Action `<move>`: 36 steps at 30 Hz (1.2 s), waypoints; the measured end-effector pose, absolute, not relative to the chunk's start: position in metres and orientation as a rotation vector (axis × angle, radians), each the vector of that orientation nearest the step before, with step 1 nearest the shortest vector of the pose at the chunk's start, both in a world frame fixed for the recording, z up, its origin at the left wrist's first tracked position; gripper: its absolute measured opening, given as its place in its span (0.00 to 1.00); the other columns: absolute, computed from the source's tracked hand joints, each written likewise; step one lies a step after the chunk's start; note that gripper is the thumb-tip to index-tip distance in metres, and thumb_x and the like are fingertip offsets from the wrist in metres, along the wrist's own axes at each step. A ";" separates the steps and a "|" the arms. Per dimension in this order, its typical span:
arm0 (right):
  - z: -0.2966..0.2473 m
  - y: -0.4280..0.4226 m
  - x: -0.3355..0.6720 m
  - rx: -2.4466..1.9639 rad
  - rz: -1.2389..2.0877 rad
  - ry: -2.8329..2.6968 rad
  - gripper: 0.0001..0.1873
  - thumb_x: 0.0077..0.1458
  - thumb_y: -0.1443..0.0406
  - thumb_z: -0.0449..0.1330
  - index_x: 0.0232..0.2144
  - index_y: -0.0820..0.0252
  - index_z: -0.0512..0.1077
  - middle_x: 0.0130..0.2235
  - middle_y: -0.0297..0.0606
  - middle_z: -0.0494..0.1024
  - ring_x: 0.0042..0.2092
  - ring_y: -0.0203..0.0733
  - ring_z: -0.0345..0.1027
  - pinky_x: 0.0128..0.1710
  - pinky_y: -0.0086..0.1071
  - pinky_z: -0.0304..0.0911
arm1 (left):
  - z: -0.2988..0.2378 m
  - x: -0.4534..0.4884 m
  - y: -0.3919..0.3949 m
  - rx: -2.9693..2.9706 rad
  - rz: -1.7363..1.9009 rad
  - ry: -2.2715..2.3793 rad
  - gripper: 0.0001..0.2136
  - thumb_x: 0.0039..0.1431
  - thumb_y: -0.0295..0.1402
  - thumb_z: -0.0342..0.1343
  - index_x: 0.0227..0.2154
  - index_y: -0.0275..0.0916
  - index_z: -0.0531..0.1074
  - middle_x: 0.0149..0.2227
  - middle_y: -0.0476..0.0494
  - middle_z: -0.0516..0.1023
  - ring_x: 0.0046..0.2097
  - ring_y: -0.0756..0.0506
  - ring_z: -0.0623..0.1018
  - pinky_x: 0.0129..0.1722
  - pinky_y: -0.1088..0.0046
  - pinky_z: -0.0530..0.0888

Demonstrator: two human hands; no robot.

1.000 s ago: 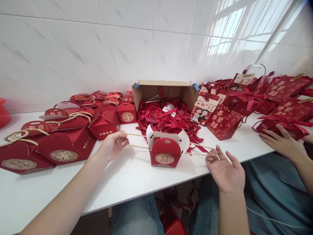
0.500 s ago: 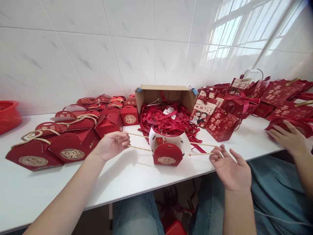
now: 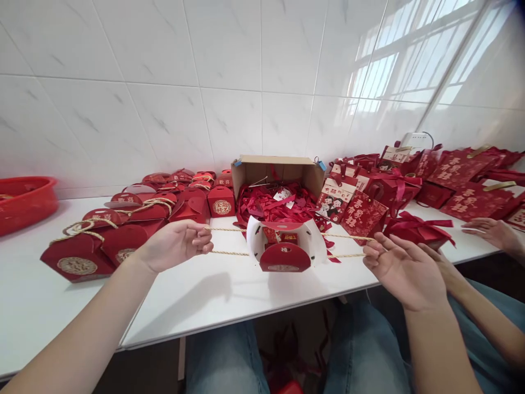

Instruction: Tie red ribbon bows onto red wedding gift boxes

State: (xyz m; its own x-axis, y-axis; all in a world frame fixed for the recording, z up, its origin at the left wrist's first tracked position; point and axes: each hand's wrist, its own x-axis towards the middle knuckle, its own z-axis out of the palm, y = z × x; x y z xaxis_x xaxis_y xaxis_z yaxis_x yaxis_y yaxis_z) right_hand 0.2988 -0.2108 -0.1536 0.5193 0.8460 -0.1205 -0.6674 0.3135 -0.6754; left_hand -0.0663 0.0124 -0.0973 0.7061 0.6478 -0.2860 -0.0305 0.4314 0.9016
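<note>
A small red gift box [image 3: 286,249] with white inner flaps hangs open at the table's front edge, threaded on a gold cord [image 3: 229,253] that runs out both sides. My left hand [image 3: 180,243] pinches the cord's left end, fingers curled. My right hand [image 3: 400,268] pinches the cord's right end between thumb and forefinger, its other fingers spread. The cord is pulled taut and the box is lifted off the white table [image 3: 213,298].
Finished red boxes [image 3: 123,230] with cord handles crowd the left. A cardboard box [image 3: 279,169] of red ribbons stands behind. Red gift bags [image 3: 363,213] fill the right. A red basin [image 3: 24,202] sits far left. Another person's hand [image 3: 494,232] rests at right.
The camera tilted up. Both my hands pulled the cord tighter and the box rose off the table, its flaps spreading. The other person's hand moved right, and their forearm shows beside my right wrist.
</note>
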 end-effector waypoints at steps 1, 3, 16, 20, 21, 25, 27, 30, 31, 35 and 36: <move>-0.154 -0.215 0.300 -0.744 1.009 -0.297 0.06 0.49 0.66 0.55 0.31 0.61 0.69 0.26 0.34 0.65 0.27 0.34 0.63 0.24 0.28 0.67 | -0.094 -0.070 0.009 1.101 0.428 0.661 0.10 0.51 0.28 0.52 0.16 0.38 0.64 0.18 0.45 0.61 0.26 0.43 0.71 0.29 0.66 0.74; -0.156 -0.221 0.303 -0.747 1.005 -0.325 0.06 0.48 0.66 0.56 0.32 0.61 0.69 0.26 0.34 0.66 0.26 0.35 0.63 0.24 0.29 0.68 | -0.091 -0.076 0.002 1.179 0.371 0.607 0.10 0.51 0.29 0.54 0.17 0.37 0.66 0.17 0.44 0.62 0.27 0.41 0.73 0.30 0.66 0.73; -0.095 -0.138 0.316 -0.851 1.124 -0.360 0.12 0.52 0.66 0.51 0.37 0.64 0.70 0.31 0.42 0.74 0.32 0.43 0.72 0.24 0.33 0.69 | -0.061 -0.058 0.039 1.076 0.692 0.825 0.08 0.54 0.26 0.49 0.22 0.36 0.69 0.21 0.44 0.71 0.25 0.45 0.75 0.22 0.72 0.72; -0.068 -0.134 0.317 -0.739 0.942 -0.512 0.11 0.53 0.64 0.53 0.35 0.65 0.71 0.29 0.40 0.73 0.31 0.39 0.70 0.29 0.32 0.71 | -0.036 -0.072 0.046 1.140 0.835 0.789 0.07 0.55 0.26 0.49 0.24 0.36 0.69 0.21 0.45 0.69 0.25 0.47 0.73 0.25 0.72 0.72; -0.068 -0.133 0.317 -0.749 0.956 -0.519 0.10 0.52 0.64 0.54 0.34 0.65 0.71 0.28 0.40 0.72 0.31 0.39 0.70 0.29 0.31 0.71 | -0.034 -0.076 0.046 1.139 0.836 0.796 0.07 0.55 0.26 0.49 0.25 0.35 0.69 0.20 0.45 0.69 0.25 0.47 0.72 0.25 0.72 0.72; -0.083 -0.126 0.320 -0.775 1.013 -0.506 0.06 0.51 0.66 0.55 0.31 0.62 0.70 0.29 0.39 0.73 0.31 0.38 0.70 0.29 0.30 0.70 | -0.041 -0.088 0.047 1.101 0.836 0.825 0.09 0.58 0.27 0.46 0.26 0.35 0.68 0.20 0.46 0.68 0.25 0.48 0.72 0.25 0.74 0.69; -0.093 -0.121 0.323 -0.791 1.054 -0.495 0.07 0.50 0.65 0.56 0.32 0.61 0.70 0.31 0.40 0.74 0.31 0.39 0.70 0.29 0.31 0.69 | -0.046 -0.090 0.049 1.082 0.832 0.840 0.09 0.59 0.27 0.44 0.25 0.35 0.66 0.22 0.46 0.68 0.25 0.48 0.71 0.26 0.73 0.69; -0.109 -0.108 0.324 -0.860 1.152 -0.478 0.06 0.49 0.64 0.57 0.30 0.61 0.70 0.31 0.41 0.74 0.30 0.39 0.69 0.27 0.33 0.69 | -0.056 -0.083 0.057 1.062 0.830 0.880 0.08 0.59 0.28 0.46 0.26 0.35 0.65 0.25 0.44 0.70 0.26 0.48 0.71 0.27 0.72 0.69; -0.116 -0.104 0.320 -0.921 1.146 -0.512 0.06 0.49 0.63 0.57 0.28 0.61 0.69 0.31 0.41 0.74 0.30 0.40 0.69 0.27 0.34 0.69 | -0.062 -0.079 0.059 1.058 0.842 0.900 0.07 0.58 0.28 0.46 0.26 0.35 0.65 0.26 0.44 0.70 0.27 0.48 0.71 0.29 0.72 0.70; -0.164 -0.098 0.269 -1.232 0.805 -0.851 0.10 0.48 0.59 0.61 0.31 0.59 0.72 0.42 0.46 0.75 0.48 0.52 0.69 0.41 0.47 0.69 | -0.112 -0.062 0.027 1.088 0.961 1.042 0.02 0.56 0.29 0.52 0.30 0.36 0.68 0.33 0.41 0.73 0.40 0.42 0.74 0.38 0.68 0.71; -0.179 -0.102 0.251 -1.255 0.773 -0.893 0.14 0.45 0.60 0.65 0.35 0.58 0.73 0.49 0.46 0.72 0.56 0.55 0.62 0.48 0.50 0.65 | -0.132 -0.059 0.006 1.103 1.007 1.090 0.05 0.54 0.29 0.55 0.34 0.38 0.69 0.39 0.40 0.74 0.48 0.39 0.73 0.42 0.66 0.70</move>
State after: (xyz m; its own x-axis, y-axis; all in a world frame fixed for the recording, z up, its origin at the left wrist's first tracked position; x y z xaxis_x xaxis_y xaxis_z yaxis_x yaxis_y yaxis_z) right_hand 0.2507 -0.1021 -0.1789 0.4588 0.8781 0.1358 -0.0088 0.1573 -0.9875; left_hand -0.0589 0.0060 -0.1322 0.1786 0.9721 -0.1523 -0.0753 0.1679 0.9829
